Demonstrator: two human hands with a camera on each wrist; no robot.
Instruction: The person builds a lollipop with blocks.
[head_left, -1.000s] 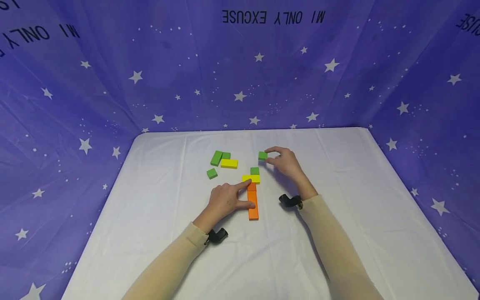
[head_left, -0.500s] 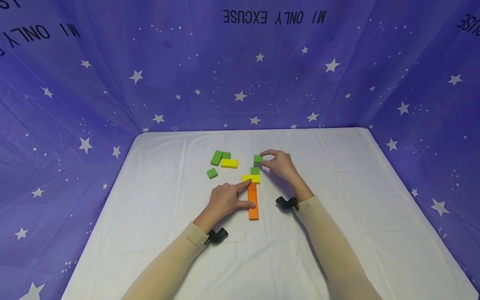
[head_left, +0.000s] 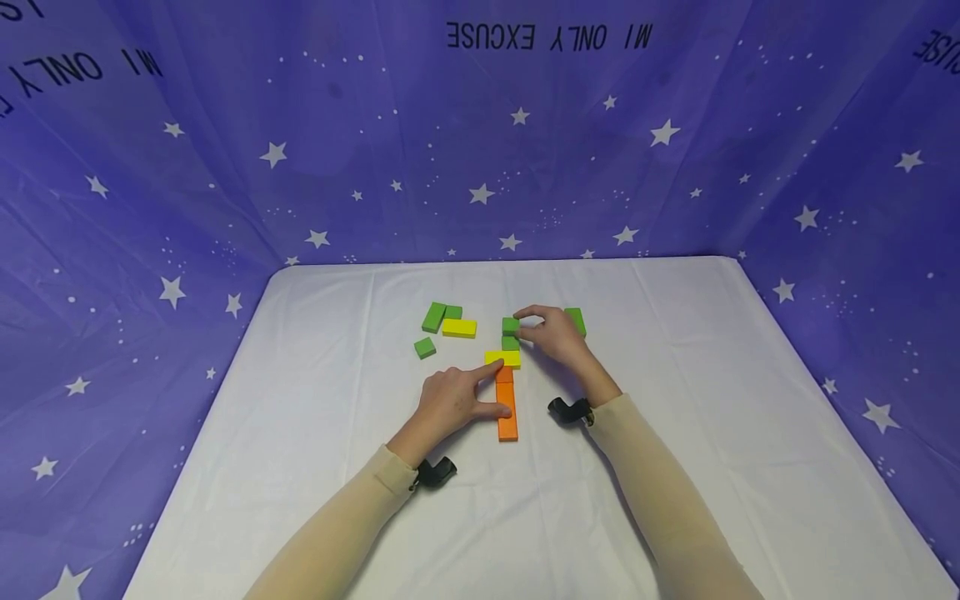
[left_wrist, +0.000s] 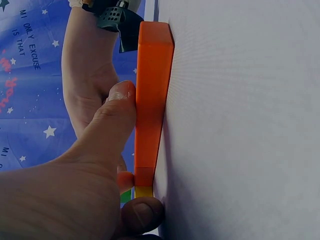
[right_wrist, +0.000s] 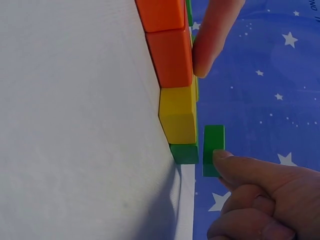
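A row of blocks lies on the white cloth: a long orange block (head_left: 507, 428), a short orange block (head_left: 505, 376), a yellow block (head_left: 513, 360) set crosswise, and a green block (head_left: 510, 344) at the far end. My left hand (head_left: 448, 398) rests its index fingertip by the yellow block and its thumb on the long orange one. Between thumb and fingers my right hand (head_left: 557, 335) pinches a second green block (right_wrist: 214, 139). The right wrist view shows this one raised just above the row's end, with a gap beneath it.
Left of the row lie a yellow block (head_left: 459, 328), an upright-angled green block (head_left: 432, 317), a green block (head_left: 453, 312) behind it and a loose green block (head_left: 424, 347). Another green block (head_left: 575, 322) is partly behind my right hand. A purple starry curtain (head_left: 480, 150) surrounds the table.
My right hand has moved left and nearer to me with the green block, which is now over the row's far end. A green block behind that hand has come into view. My left hand stays put.
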